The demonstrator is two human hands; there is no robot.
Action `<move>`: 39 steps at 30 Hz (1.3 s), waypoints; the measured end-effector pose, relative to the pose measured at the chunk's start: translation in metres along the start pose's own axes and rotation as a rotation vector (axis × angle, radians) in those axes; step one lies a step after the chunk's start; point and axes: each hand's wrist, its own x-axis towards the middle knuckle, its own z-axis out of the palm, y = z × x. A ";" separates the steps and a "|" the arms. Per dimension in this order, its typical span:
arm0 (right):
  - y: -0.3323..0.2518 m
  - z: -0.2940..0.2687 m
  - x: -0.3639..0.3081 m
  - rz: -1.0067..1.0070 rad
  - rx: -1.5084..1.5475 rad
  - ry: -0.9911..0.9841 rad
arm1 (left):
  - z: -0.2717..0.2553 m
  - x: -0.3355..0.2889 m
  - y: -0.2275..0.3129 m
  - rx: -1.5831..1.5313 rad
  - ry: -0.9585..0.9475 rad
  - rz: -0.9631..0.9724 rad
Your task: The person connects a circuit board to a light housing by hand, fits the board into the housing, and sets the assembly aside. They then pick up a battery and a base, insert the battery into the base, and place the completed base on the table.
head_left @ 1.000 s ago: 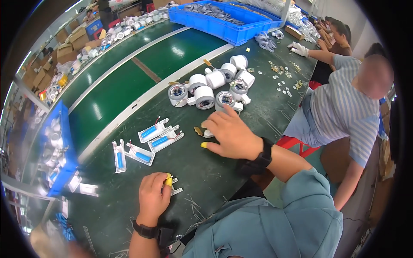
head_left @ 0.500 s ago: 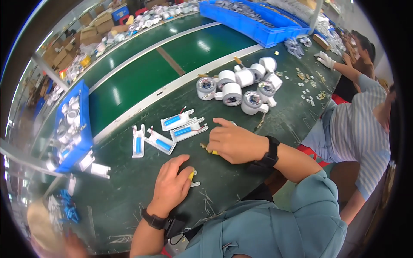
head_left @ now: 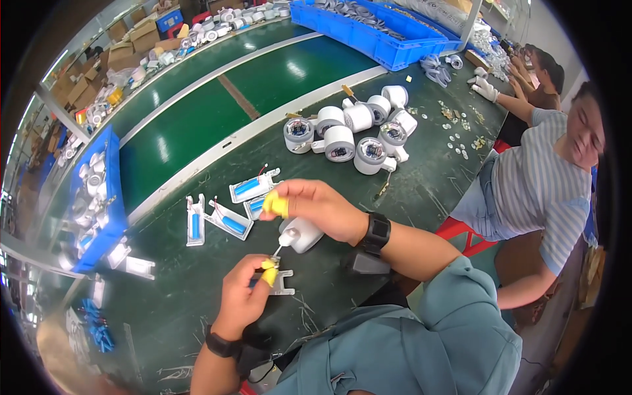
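Note:
Yellow finger covers sit on fingertips of both my hands. My left hand [head_left: 242, 294] pinches a small part, too little to name, at the end of a thin pale lead [head_left: 277, 251]. That lead runs up to a white rounded housing [head_left: 304, 236] lying partly under my right hand [head_left: 322, 209]. The right hand's thumb and finger are pressed together above the housing; whatever they hold is hidden. Beside my left fingers lies a white plastic shell [head_left: 283, 283], partly covered by them. Several white shells with blue battery cells [head_left: 230, 222] lie just beyond my hands.
Several white-and-grey round units [head_left: 339, 143] are grouped farther right. A blue bin of parts [head_left: 115, 227] stands at the left, a larger blue crate [head_left: 395, 52] at the far side. Blue cells [head_left: 97, 326] lie at the lower left. A co-worker [head_left: 546, 164] sits on the right.
My right hand has risen and moved left, uncovering a white housing. My left hand has shifted slightly left and now pinches a small part on a thin lead. The view has shifted slightly.

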 end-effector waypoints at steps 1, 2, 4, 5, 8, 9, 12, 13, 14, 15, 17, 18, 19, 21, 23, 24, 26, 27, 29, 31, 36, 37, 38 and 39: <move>0.003 -0.004 0.000 -0.005 -0.005 0.003 | 0.000 -0.001 0.001 -0.205 0.028 -0.156; 0.004 -0.008 0.000 0.016 0.155 0.026 | 0.002 -0.003 0.003 -0.355 0.069 -0.221; 0.010 -0.009 0.004 0.060 0.342 -0.008 | 0.000 -0.004 0.008 -0.456 0.130 -0.277; 0.011 -0.009 0.001 0.062 0.348 -0.016 | -0.001 -0.005 0.010 -0.558 0.193 -0.333; 0.003 0.009 -0.012 0.396 -0.142 -0.256 | -0.003 -0.007 0.013 -0.635 0.318 -0.337; 0.002 0.012 -0.019 0.432 -0.259 -0.297 | 0.000 -0.005 0.012 -0.672 0.366 -0.308; 0.010 0.017 -0.033 0.144 -0.702 -0.237 | 0.007 -0.003 0.014 -0.681 0.344 -0.271; 0.018 0.020 -0.035 -0.049 -0.852 -0.228 | 0.009 -0.004 0.017 -0.680 0.329 -0.257; 0.024 0.025 -0.036 -0.051 -0.825 -0.243 | 0.010 -0.005 0.020 -0.620 0.328 -0.251; 0.026 0.029 -0.039 0.016 -0.762 -0.186 | 0.011 -0.006 0.020 -0.581 0.300 -0.256; 0.031 0.031 -0.038 0.090 -0.686 -0.123 | 0.009 -0.009 0.018 -0.407 0.207 -0.174; 0.033 0.029 -0.037 0.115 -0.545 -0.127 | 0.010 -0.010 0.017 -0.373 0.177 -0.159; 0.036 0.027 -0.037 0.138 -0.405 -0.130 | 0.009 -0.010 0.015 -0.378 0.169 -0.167; 0.040 0.024 -0.038 0.309 -0.203 -0.158 | 0.005 -0.007 0.007 -0.133 0.134 -0.020; 0.037 0.024 -0.037 0.335 -0.066 -0.137 | 0.006 -0.002 0.008 -0.031 0.170 0.013; 0.038 0.023 -0.037 0.341 -0.064 -0.136 | 0.006 -0.001 0.010 0.081 0.206 0.050; 0.042 0.021 -0.035 0.309 -0.058 -0.099 | 0.006 -0.002 0.009 0.057 0.203 0.029; 0.044 0.021 -0.035 0.312 -0.061 -0.100 | 0.006 -0.003 0.009 0.036 0.201 0.016; 0.047 0.021 -0.037 0.281 -0.028 -0.090 | 0.005 -0.003 0.010 0.000 0.186 -0.013; 0.052 0.021 -0.036 0.288 0.009 -0.060 | 0.004 -0.002 0.010 -0.036 0.171 -0.039; 0.056 0.017 -0.037 0.267 -0.084 -0.033 | 0.007 -0.002 0.013 0.096 0.141 0.033; 0.049 0.017 -0.036 0.254 -0.269 -0.041 | 0.007 -0.002 0.013 0.096 0.145 0.034; 0.046 0.018 -0.036 0.240 -0.454 -0.050 | 0.008 -0.002 0.012 0.112 0.153 0.049; 0.047 0.017 -0.036 0.239 -0.458 -0.049 | 0.009 -0.001 0.011 0.127 0.159 0.066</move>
